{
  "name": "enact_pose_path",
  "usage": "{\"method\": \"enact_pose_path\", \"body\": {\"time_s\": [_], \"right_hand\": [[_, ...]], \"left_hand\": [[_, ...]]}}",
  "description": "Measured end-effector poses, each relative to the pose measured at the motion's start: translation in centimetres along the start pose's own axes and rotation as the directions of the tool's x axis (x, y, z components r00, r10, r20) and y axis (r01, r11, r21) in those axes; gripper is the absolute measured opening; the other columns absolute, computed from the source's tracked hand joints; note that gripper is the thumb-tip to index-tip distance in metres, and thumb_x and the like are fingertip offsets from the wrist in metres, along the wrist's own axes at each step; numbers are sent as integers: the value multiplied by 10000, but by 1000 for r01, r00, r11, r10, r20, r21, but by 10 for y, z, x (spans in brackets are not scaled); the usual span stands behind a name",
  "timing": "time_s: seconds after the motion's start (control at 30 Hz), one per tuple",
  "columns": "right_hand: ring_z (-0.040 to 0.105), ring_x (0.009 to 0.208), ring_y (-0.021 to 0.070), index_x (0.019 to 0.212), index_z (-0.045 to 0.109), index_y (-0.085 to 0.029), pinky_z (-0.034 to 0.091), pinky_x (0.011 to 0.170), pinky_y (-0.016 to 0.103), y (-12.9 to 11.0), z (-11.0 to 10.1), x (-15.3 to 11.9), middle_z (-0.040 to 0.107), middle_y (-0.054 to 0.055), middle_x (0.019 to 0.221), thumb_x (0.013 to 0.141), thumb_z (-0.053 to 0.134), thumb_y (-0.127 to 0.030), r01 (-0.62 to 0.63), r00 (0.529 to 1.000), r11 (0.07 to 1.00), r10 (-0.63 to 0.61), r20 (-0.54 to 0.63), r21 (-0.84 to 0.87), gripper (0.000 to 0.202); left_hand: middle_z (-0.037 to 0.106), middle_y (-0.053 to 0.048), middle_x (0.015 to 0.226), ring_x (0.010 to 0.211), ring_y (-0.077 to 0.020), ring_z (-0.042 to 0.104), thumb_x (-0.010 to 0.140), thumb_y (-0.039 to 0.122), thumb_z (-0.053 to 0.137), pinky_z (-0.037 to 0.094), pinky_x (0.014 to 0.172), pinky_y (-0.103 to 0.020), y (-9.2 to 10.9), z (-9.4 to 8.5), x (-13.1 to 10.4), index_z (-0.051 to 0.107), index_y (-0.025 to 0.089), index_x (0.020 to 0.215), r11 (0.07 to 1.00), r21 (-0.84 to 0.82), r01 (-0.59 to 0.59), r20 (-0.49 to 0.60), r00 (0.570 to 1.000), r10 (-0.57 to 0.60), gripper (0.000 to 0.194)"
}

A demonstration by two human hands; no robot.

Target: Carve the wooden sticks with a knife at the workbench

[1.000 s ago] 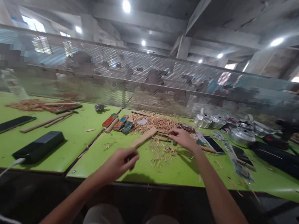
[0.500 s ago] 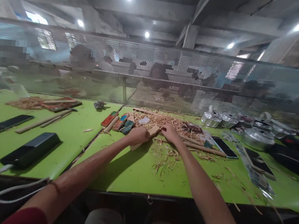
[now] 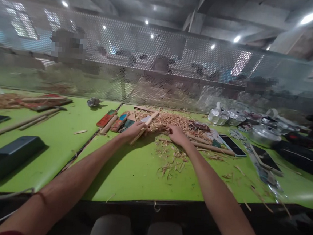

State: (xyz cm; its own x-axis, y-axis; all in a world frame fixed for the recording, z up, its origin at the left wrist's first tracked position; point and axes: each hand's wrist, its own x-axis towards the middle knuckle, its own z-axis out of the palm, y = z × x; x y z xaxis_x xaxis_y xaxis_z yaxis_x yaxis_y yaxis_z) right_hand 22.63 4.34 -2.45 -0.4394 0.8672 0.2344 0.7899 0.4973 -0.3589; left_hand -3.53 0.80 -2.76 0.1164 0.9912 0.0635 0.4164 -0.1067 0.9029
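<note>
**Wood strip (image 3: 151, 119) gripped at shavings heap (image 3: 174, 121)**

Arms (image 3: 83, 169) outstretched, the left hand (image 3: 136, 129) clasps the tilted strip; the right hand (image 3: 178, 134) curls at the heap's front edge, its hold unclear. Painted blocks (image 3: 106, 118) lie left, a wooden rod (image 3: 211, 148) and phone (image 3: 232, 145) right, on the green tabletop (image 3: 129, 181) before a perforated screen (image 3: 148, 89).

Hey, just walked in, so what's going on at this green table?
A person is handling wood bare-handed. The left hand holds a flat wooden strip slanting at the left part of a heap of wood shavings. The right hand is at the heap's near edge; whether it grips anything is unclear. More shavings lie scattered on the table.
</note>
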Motion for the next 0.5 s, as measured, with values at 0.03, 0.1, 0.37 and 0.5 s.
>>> {"method": "enact_pose_path", "body": {"time_s": [0.03, 0.1, 0.37, 0.5], "right_hand": [[596, 899, 178, 1156, 744, -122, 427, 841, 242, -1, -2, 0, 725, 107, 1050, 810, 548, 22, 11, 999, 1000, -10, -32, 9, 423], [566, 893, 170, 1173, 736, -115, 421, 860, 248, -3, -7, 0, 704, 101, 1036, 806, 532, 30, 34, 995, 998, -30, -98, 45, 444], [541, 886, 176, 1133, 699, -107, 461, 872, 290, 1, -12, 5, 623, 68, 990, 706, 519, -50, -37, 940, 926, 160, -301, 377, 467], [583, 853, 172, 1106, 680, -105, 484, 830, 277, -3, -7, 3, 660, 68, 945, 723, 566, -98, -99, 944, 845, 247, -218, 526, 401]], "left_hand": [[627, -48, 641, 622, -186, 565, 810, 409, 470, 452, 595, -292, -1, 0, 0, 581, 194, 688, 999, -45, 24, -11, 1000, -24, 271], [603, -36, 615, 574, -166, 547, 815, 407, 520, 438, 554, -280, -1, 0, 1, 570, 192, 703, 993, -110, 43, -19, 999, -45, 247], [558, 6, 560, 480, -117, 504, 754, 462, 735, 420, 506, -255, -4, 0, 4, 555, 178, 696, 985, -170, 10, 34, 999, -5, 341], [636, -30, 615, 509, -130, 551, 749, 469, 727, 438, 528, -261, -6, -1, 5, 612, 153, 730, 965, -263, 19, 69, 998, 0, 337]]}}
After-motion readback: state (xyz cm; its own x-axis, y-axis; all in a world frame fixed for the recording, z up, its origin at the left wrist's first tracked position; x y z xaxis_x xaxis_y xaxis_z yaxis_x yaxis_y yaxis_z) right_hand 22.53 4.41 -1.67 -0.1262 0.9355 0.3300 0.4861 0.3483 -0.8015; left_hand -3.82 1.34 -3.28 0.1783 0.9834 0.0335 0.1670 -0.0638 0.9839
